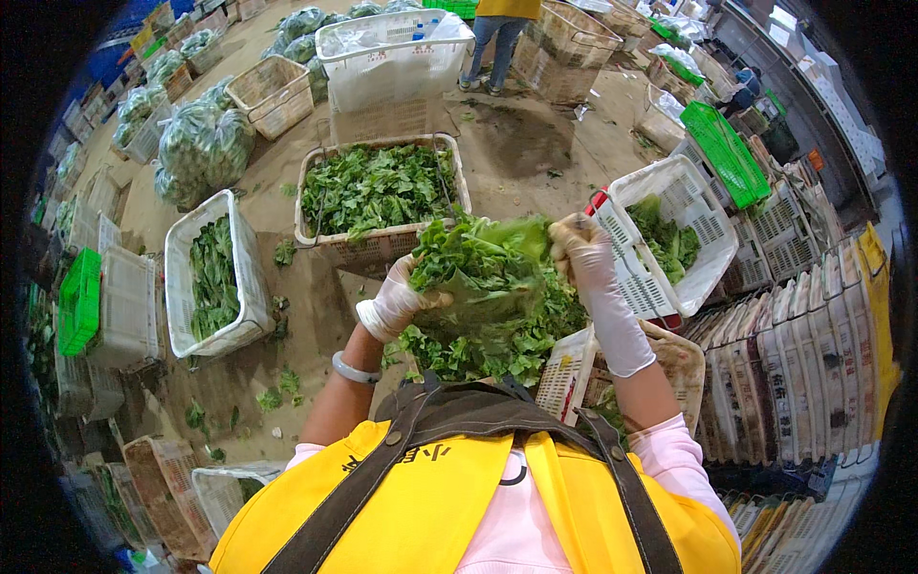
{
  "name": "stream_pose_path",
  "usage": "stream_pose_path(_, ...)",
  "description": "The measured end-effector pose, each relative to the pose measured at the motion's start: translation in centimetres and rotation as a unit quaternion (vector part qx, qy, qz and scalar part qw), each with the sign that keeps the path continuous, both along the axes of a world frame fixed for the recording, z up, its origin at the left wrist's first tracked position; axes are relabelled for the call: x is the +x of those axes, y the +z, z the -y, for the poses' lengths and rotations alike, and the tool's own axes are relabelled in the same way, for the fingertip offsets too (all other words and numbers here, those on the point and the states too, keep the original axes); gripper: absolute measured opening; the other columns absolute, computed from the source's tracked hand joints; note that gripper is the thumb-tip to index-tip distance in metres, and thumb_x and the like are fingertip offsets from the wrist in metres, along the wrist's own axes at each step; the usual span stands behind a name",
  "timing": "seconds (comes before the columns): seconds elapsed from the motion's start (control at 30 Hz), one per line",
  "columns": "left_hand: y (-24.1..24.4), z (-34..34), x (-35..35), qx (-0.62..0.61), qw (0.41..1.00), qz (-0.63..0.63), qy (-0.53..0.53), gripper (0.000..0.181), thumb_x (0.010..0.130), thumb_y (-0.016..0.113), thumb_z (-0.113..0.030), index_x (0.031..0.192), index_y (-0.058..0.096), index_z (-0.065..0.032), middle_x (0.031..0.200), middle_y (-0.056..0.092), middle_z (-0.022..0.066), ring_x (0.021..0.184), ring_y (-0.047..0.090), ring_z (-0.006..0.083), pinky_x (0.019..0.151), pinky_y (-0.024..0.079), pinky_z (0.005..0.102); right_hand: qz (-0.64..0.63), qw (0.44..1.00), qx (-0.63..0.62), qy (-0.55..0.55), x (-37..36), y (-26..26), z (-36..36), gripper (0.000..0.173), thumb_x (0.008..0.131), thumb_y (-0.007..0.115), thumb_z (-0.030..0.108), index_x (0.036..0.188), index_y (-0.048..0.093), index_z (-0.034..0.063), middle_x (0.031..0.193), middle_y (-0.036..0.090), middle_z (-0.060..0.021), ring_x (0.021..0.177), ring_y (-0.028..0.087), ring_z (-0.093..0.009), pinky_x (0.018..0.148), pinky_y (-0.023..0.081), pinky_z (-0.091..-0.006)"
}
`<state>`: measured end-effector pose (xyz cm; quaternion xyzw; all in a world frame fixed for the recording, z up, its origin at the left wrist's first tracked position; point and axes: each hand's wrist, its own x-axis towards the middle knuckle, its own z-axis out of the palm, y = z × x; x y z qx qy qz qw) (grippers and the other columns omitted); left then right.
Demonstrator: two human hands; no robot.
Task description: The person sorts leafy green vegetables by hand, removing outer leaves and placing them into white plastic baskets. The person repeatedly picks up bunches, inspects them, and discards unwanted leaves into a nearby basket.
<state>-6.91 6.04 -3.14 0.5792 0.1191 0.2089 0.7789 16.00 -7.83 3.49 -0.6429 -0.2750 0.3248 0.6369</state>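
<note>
My gloved left hand [400, 298] grips a bunch of green leafy vegetable [466, 265], thumb toward me. My right hand [582, 247], in a long white glove, has its fingers curled at the bunch's right side, on a blurred pale leaf [520, 240]. Below both hands lies a heap of loose green leaves [488, 344]; whatever holds it is mostly hidden. Just beyond stands a crate [462, 172] filled with leafy greens [373, 183]. To the right, a tilted white crate [721, 247] holds a few leafy heads [663, 240].
At left, a white crate [172, 287] contains dark greens [214, 280]. Large plastic bags of vegetables [204, 147] sit farther back. Nested crates [782, 366] line the right side. A tall white crate [391, 68] stands ahead, with a person [498, 36] behind it. Leaf scraps [287, 384] litter the floor.
</note>
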Motion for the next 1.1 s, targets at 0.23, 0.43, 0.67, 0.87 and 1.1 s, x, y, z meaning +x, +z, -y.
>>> stream_pose_path(0.23,1.5,0.5,-0.2,0.055,0.997,0.005,0.047,0.065,0.057,0.079,-0.003,0.116,0.054,-0.0052,0.104,0.060,-0.0008,0.095,0.054,0.0100,0.086,0.044,0.0277,0.060,0.985,-0.123,-0.103,6.3,-4.5,2.3,0.015,0.081,0.064,0.017,0.077,0.053,0.0059,0.056,0.053,-0.0019,0.037,0.043,-0.007,0.030,0.034,-0.0221)
stream_pose_path(0.43,0.1,-0.2,-1.2,0.069,0.996,0.047,0.036,0.065,0.057,0.081,-0.008,0.116,0.054,-0.0030,0.108,0.060,0.0017,0.097,0.054,0.0115,0.087,0.044,0.0286,0.045,0.968,-0.218,0.116,5.6,-2.8,2.7,0.032,0.080,0.067,0.019,0.110,0.059,0.0104,0.059,0.054,0.0002,0.038,0.040,-0.005,0.034,0.032,-0.0192)
stream_pose_path(0.67,1.2,-0.7,0.4,0.181,0.983,0.032,0.024,0.058,0.060,0.081,-0.011,0.112,0.055,0.0001,0.103,0.061,0.0035,0.093,0.055,0.0100,0.086,0.044,0.0268,0.114,0.970,-0.153,0.150,-1.0,-0.3,2.1,0.015,0.078,0.066,0.007,0.091,0.060,0.0026,0.064,0.056,0.0012,0.050,0.049,-0.005,0.044,0.037,-0.0186)
stream_pose_path(0.87,1.7,-0.3,-0.6,0.023,0.998,0.062,0.011,0.060,0.057,0.083,-0.010,0.111,0.056,-0.0010,0.099,0.063,0.0013,0.088,0.057,0.0099,0.080,0.047,0.0270,-0.083,0.996,-0.027,-0.003,-0.7,-3.0,2.9,0.014,0.087,0.052,0.012,0.100,0.054,0.0071,0.057,0.049,0.0030,0.044,0.043,-0.005,0.033,0.031,-0.0206)
stream_pose_path(1.1,0.7,0.8,-3.9,-0.048,0.993,0.030,0.101,0.057,0.056,0.082,-0.006,0.107,0.057,-0.0019,0.099,0.062,0.0006,0.088,0.055,0.0089,0.079,0.046,0.0256,0.035,0.968,-0.244,0.048,4.4,-9.2,3.7,0.029,0.082,0.063,0.021,0.105,0.057,0.0052,0.063,0.050,0.0026,0.043,0.041,-0.006,0.033,0.029,-0.0201)
